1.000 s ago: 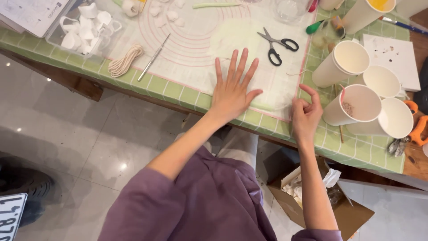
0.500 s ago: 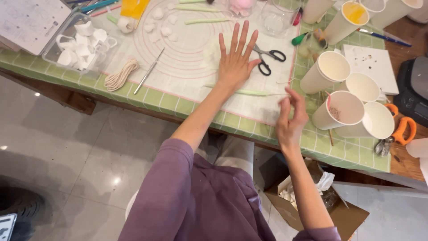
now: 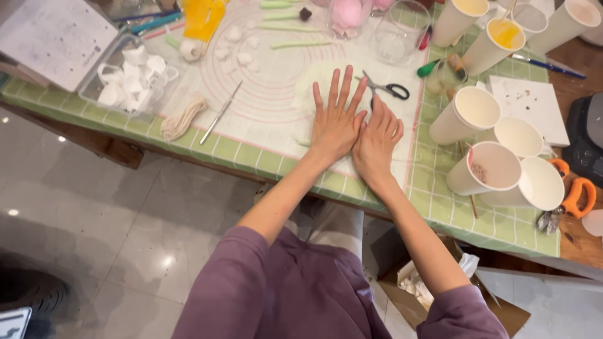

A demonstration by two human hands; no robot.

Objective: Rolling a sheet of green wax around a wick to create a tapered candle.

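Hands lie side by side, palms down, on a pale silicone rolling mat printed with red concentric circles (image 3: pixel 276 94), which covers part of a table with a green grid-patterned cloth (image 3: pixel 440 201). The left hand (image 3: pixel 336 119) is flat with its fingers spread wide; the right hand (image 3: pixel 377 141) rests just beside it, thumb edge touching the left, fingers straighter and closer together. Neither hand grips anything; both press open on the mat, over what looks like a thin pale sheet, though its edges are hard to make out. A pair of black-handled scissors (image 3: pixel 386 89) lies just beyond the fingertips, the right hand's fingers nearly touching it. To the right stand several white paper cups (image 3: pixel 496 166), some tipped on their sides. On the left side of the mat lie a slim metal modelling tool (image 3: pixel 220 113) and a coil of cream string (image 3: pixel 182 118), near a clear plastic box of white pieces (image 3: pixel 129 85). Small white lumps (image 3: pixel 242 47) and green rolled strips (image 3: pixel 301 44) sit at the mat's far edge.
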